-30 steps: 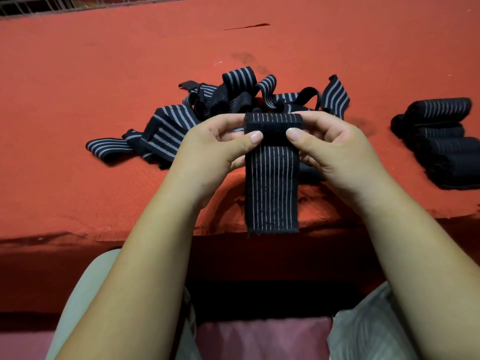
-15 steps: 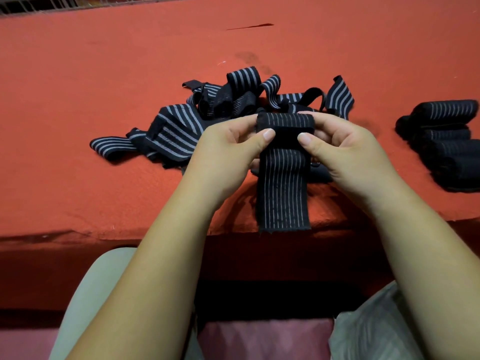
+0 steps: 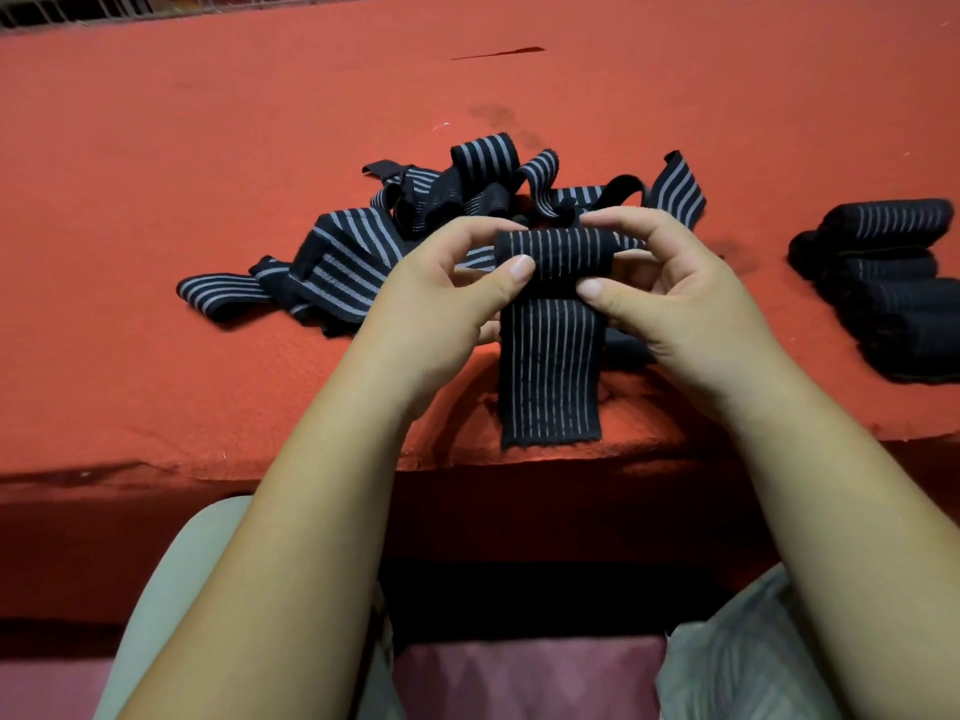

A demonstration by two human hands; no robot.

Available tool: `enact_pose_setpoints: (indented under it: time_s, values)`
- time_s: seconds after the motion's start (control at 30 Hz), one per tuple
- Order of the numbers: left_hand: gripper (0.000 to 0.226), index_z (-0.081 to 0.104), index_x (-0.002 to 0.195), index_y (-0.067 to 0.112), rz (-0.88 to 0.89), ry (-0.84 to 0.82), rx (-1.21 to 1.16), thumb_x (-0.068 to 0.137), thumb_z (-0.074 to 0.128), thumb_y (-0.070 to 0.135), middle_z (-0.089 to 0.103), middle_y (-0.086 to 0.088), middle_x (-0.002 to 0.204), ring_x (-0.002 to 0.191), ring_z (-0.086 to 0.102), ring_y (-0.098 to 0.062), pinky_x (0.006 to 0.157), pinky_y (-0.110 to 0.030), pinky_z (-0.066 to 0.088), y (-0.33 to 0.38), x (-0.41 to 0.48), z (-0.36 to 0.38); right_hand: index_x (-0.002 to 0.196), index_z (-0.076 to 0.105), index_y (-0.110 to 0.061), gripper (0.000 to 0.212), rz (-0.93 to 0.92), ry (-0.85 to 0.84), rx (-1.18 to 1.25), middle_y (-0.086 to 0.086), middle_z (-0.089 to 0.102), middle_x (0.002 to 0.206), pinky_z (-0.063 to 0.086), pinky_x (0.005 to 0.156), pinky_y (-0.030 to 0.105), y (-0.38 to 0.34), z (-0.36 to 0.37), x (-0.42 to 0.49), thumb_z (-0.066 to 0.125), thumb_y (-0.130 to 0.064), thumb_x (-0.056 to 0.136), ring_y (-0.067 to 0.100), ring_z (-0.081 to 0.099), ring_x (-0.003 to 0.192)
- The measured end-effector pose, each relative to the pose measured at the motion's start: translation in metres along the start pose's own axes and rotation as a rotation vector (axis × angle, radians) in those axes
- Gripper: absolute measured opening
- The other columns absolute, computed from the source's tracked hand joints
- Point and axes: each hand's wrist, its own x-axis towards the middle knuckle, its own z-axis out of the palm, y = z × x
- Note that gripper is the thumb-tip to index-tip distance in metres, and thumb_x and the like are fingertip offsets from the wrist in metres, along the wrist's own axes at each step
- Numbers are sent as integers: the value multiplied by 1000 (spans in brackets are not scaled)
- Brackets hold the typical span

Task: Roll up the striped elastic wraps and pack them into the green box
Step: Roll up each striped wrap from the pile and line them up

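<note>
- Nearest me, my knees [image 3: 171,589] in pale trousers are cut off by the bottom edge. I cannot make out what the pinkish thing between them is.
- The loose tail of the striped wrap [image 3: 550,376] hangs flat against the front of the table [image 3: 156,356], ending about at its near edge. It is a little shorter than a second ago.
- My left grip [image 3: 441,304] and right grip [image 3: 675,304] each pinch one end of the roll [image 3: 558,252], thumbs in front and low, fingers curled over the top.
- A second ago that top was only a flat fold; now it is a round tube, and my thumbs have slid down under it.
- The fingers behind the roll are hidden.
- Just beyond my hands lies the pile of loose wraps [image 3: 353,252], tangled and partly covered by them; I cannot count the wraps.
- Well off to the right, the rolled wraps [image 3: 893,283] lie touching one another, dark, blurred and clipped by the frame edge.
- Farthest off, a wire grille [image 3: 104,5] is barely in view.
</note>
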Motion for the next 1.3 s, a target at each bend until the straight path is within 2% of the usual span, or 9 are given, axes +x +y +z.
enact_pose_setpoints:
  time_s: [0.07, 0.17, 0.33, 0.5, 0.67, 0.9, 1.03, 1.13, 1.3]
  values:
    - [26, 72, 128, 22, 11, -3, 4, 105, 69, 11, 76, -23, 115, 108, 78, -34, 97, -53, 64, -1, 0, 0, 136, 67, -24, 36, 34, 7, 26, 6, 74, 103, 60, 80, 27, -1, 2, -1, 71, -10, 103, 14, 74, 92]
    - [25, 72, 126, 23, 1, -12, 20, 103, 72, 12, 76, -24, 116, 111, 76, -37, 96, -49, 64, -2, 0, 1, 132, 71, -22, 27, 57, 61, 10, -2, 71, 92, 56, 67, 21, -1, 4, -2, 68, -18, 105, 7, 69, 74]
    - [31, 74, 126, 17, -67, 4, -6, 102, 75, 37, 80, -10, 117, 110, 77, -38, 96, -54, 64, -3, 0, 3, 131, 71, -24, 30, 54, 71, 0, -7, 75, 97, 59, 73, 24, -5, 0, -4, 70, -12, 104, 11, 75, 91]
    - [27, 74, 129, 11, -39, 4, -76, 104, 73, 21, 78, -13, 123, 114, 77, -33, 100, -51, 63, -3, 1, 3, 131, 72, -24, 26, 87, 80, 48, -3, 76, 103, 62, 95, 46, -3, 3, -3, 69, -23, 106, 19, 74, 98]
    - [26, 76, 127, 8, -33, -30, -80, 104, 72, 20, 80, -10, 121, 116, 77, -27, 105, -50, 60, 0, 0, 4, 128, 74, -15, 24, 102, 92, 37, -1, 79, 100, 60, 77, 30, -5, 0, -2, 67, -23, 106, 11, 75, 86]
    - [25, 76, 126, 9, -15, 0, -73, 102, 73, 17, 80, -12, 120, 115, 77, -29, 102, -50, 62, -3, -1, 6, 136, 69, -16, 32, 88, 76, 90, 1, 76, 117, 60, 97, 40, 0, 0, -2, 64, -8, 106, 16, 73, 107]
    - [30, 72, 131, 10, -6, -16, -77, 101, 75, 12, 78, -16, 122, 115, 76, -31, 104, -57, 59, -5, 0, 7, 133, 71, -16, 25, 109, 71, 95, 9, 78, 122, 62, 91, 41, -3, 0, -2, 62, -18, 109, 21, 77, 105]
    - [42, 70, 135, 9, -33, 6, -81, 98, 80, 26, 77, -17, 125, 112, 77, -38, 99, -55, 62, -4, 0, 8, 135, 69, -14, 27, 92, 70, 85, 7, 77, 121, 63, 90, 42, -3, -1, -2, 61, -14, 109, 21, 76, 108]
    - [27, 74, 130, 14, 27, 5, -47, 104, 71, 19, 80, -10, 121, 111, 78, -31, 99, -53, 63, -3, -1, 7, 143, 66, -19, 34, 81, 58, 58, 3, 76, 130, 60, 96, 38, -1, -3, -2, 61, -15, 110, 19, 74, 117]
